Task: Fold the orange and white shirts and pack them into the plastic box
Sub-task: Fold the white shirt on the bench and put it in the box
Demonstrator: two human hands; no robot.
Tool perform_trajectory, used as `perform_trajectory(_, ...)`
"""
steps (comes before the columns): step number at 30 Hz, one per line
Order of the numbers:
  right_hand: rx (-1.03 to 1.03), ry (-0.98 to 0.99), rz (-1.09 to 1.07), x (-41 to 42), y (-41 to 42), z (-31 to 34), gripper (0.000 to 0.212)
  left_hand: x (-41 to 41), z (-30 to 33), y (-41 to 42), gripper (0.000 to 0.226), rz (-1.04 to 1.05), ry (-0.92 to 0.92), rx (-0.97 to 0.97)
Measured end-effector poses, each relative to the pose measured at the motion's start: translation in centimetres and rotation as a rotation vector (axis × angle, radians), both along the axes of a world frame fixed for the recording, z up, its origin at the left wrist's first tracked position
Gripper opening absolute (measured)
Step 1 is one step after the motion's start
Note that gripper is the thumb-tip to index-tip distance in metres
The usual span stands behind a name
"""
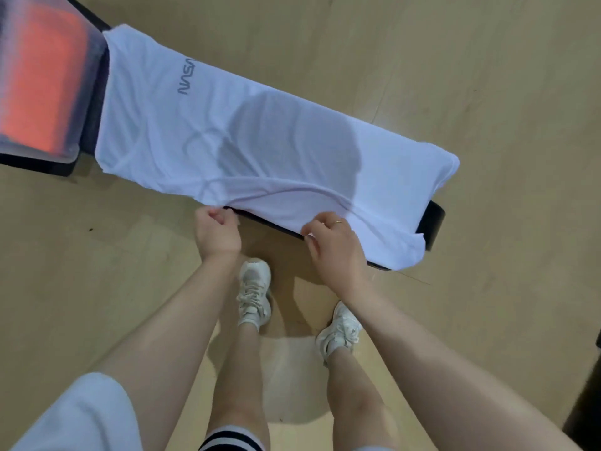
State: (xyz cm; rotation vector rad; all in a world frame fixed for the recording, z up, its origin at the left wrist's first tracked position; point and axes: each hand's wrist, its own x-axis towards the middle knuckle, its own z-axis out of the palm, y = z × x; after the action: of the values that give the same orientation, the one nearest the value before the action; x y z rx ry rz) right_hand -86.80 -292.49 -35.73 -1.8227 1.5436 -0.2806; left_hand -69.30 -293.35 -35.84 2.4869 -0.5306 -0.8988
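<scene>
A white shirt (247, 138) with grey lettering lies spread along a narrow black bench (434, 222), covering most of it. At the bench's near edge my left hand (217, 234) is closed on the shirt's hem. My right hand (335, 247) pinches the same hem further right. The clear plastic box (87, 76) stands at the bench's far left end. An orange shirt (42, 83) lies folded inside the box, blurred in this view.
Light wooden floor (455, 76) surrounds the bench. My two feet in white sneakers (255, 291) stand just in front of the bench. A dark object (585, 402) shows at the right edge of the frame.
</scene>
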Motion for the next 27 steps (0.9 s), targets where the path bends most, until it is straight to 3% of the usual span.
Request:
perform_trajectory(3, 0.001, 0.036, 0.128, 5.6, -0.9, -0.6, 0.012, 3.8, -1.2, -0.9, 0.033, 0.32, 0.265, 0.099)
perform_trajectory(5, -0.044, 0.113, 0.194, 8.9, -1.8, -1.3, 0.005, 5.9, -2.1, -1.7, 0.033, 0.442, 0.424, 0.092)
perform_trajectory(7, -0.083, 0.212, 0.253, 11.7, -2.9, -2.1, 0.017, 7.7, -2.6, -2.7, 0.03, 0.525, 0.55, 0.065)
perform_trajectory(11, -0.236, 0.328, 0.371, 15.2, -4.6, -4.2, 0.016, 11.0, -3.8, -4.4, 0.042, 0.551, 0.717, 0.038)
perform_trajectory(16, -0.229, 0.318, 0.391, 15.8, -6.7, -4.1, 0.019, 14.0, -4.1, -4.9, 0.011, 0.53, 0.694, 0.05)
perform_trajectory(21, 0.135, 0.0, 0.201, 15.7, -9.1, -2.2, 0.022, 17.8, -3.2, -6.0, 0.022, 0.74, 0.753, -0.051)
perform_trajectory(27, 0.342, -0.018, 0.113, 16.8, -14.4, 0.4, 0.014, 21.2, -2.1, -8.6, 0.025, 0.777, 0.617, 0.012)
